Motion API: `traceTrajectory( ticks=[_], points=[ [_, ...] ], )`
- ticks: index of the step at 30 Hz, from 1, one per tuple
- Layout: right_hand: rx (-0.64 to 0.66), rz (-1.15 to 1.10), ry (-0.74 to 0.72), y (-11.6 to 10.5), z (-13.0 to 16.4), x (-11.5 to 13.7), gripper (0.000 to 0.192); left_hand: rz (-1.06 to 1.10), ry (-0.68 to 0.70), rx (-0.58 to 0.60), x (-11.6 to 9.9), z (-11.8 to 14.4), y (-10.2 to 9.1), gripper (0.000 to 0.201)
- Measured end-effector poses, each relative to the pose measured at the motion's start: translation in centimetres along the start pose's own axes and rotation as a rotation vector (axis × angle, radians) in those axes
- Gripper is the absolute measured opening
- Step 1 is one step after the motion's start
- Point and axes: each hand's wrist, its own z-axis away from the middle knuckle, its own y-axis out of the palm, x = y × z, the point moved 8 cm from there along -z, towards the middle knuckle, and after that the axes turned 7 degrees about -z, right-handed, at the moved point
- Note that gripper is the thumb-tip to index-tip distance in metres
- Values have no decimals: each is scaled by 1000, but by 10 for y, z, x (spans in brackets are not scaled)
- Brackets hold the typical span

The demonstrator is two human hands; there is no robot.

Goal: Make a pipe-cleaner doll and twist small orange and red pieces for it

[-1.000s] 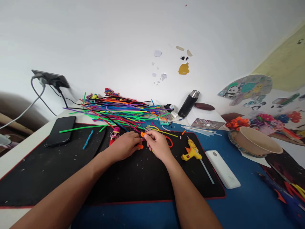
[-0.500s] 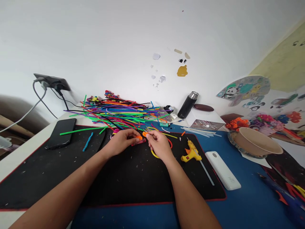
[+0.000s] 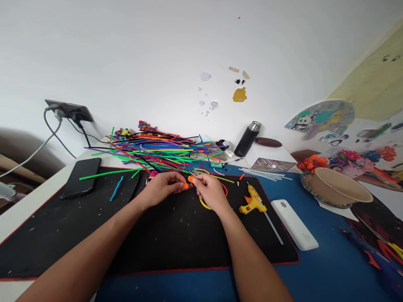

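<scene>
My left hand (image 3: pixel 162 188) and my right hand (image 3: pixel 211 192) meet over the far middle of a black mat (image 3: pixel 151 235). Between their fingertips they pinch a small orange pipe-cleaner piece (image 3: pixel 189 179); a short red-pink bit (image 3: pixel 183 189) shows just under my left fingers. A yellow and a red curved pipe cleaner (image 3: pixel 204 205) lie on the mat beneath my right hand. Just beyond both hands sprawls a big heap of coloured pipe cleaners (image 3: pixel 154 149). A small red and pink figure (image 3: pixel 151 173) peeks out behind my left hand.
A black phone (image 3: pixel 81 177) and a blue fuzzy piece (image 3: pixel 116 188) lie at the mat's left. A yellow glue gun (image 3: pixel 252 200), a white power bank (image 3: pixel 294 224), a tan bowl (image 3: pixel 341 187), a black flask (image 3: pixel 247 139) and clear glue sticks (image 3: pixel 264 171) stand to the right.
Both hands stay together on the orange piece, shifting slightly away from me. The red-pink bit under my left fingers has come into sight.
</scene>
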Motion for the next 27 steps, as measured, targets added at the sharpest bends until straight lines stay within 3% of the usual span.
traceTrajectory(
  ticks=[9,16,27],
  points=[
    [74,-25,2,6,-1,-6,30,112,-70,9,10,-2,4,54],
    [105,34,-2,9,3,-2,26,80,-16,116,3,2,13,39],
    [135,-42,-23,14,4,0,31,187,-66,52,1,-1,6,38]
  ],
)
